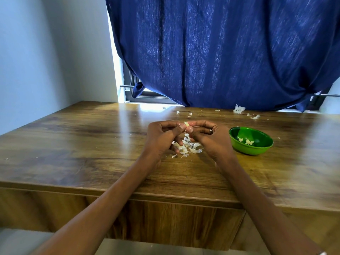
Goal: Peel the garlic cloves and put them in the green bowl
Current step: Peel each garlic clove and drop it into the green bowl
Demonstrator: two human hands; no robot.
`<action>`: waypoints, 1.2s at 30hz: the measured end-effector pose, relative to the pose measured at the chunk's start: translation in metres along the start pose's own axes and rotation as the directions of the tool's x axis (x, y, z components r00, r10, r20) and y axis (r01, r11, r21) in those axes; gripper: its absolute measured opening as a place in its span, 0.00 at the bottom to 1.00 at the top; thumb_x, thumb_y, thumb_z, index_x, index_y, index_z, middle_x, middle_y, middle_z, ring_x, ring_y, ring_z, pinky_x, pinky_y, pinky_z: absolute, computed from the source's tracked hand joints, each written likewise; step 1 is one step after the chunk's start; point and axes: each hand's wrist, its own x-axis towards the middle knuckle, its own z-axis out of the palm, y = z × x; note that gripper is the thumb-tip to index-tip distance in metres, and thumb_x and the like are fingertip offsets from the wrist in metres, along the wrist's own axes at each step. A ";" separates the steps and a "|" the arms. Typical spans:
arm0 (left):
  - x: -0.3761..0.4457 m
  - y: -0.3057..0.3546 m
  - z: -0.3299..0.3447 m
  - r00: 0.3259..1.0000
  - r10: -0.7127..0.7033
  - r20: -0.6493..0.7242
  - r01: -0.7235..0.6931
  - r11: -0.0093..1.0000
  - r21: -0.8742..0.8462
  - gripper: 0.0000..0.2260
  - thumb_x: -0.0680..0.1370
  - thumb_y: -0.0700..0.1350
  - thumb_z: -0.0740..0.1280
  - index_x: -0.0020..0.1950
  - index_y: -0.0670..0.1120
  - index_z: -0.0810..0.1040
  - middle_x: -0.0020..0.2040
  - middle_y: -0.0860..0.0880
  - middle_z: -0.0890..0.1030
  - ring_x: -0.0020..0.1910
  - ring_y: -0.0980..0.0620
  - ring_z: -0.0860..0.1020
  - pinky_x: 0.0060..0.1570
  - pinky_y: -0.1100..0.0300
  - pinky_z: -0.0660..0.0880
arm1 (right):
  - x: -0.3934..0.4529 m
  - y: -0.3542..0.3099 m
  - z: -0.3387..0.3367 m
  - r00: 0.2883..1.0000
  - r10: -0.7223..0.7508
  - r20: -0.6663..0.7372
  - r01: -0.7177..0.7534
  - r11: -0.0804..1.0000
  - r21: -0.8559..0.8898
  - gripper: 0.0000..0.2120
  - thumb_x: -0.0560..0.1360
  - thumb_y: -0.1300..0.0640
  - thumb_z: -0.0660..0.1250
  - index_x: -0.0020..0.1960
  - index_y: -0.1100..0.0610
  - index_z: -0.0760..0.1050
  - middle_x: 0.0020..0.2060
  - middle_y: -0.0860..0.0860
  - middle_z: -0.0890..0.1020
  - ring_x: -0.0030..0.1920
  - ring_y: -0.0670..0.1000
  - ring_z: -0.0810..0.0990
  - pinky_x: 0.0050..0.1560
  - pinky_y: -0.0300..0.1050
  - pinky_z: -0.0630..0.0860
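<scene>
Head view: my two hands meet above the table (77,137).
Left hand (161,137): pinches the garlic clove (186,124).
Right hand (207,137): pinches the same clove.
Bowl (257,149): one, green, right of my hands, about three peeled cloves (247,141) inside.
Skins (187,147): one pile under my hands; one clump (238,108) past the bowl by the far edge.
Open room: bare wood left of my hands.
</scene>
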 end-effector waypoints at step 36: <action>-0.007 0.008 0.002 0.993 0.115 -0.030 -0.110 0.986 0.121 0.06 0.75 0.43 0.76 0.49 0.40 0.86 0.38 0.41 0.86 0.26 0.46 0.79 0.24 0.60 0.74 | -0.003 -0.004 -0.003 1.000 0.018 -0.009 -0.018 0.997 0.079 0.08 0.69 0.61 0.78 0.46 0.56 0.83 0.39 0.51 0.87 0.39 0.48 0.86 0.40 0.41 0.83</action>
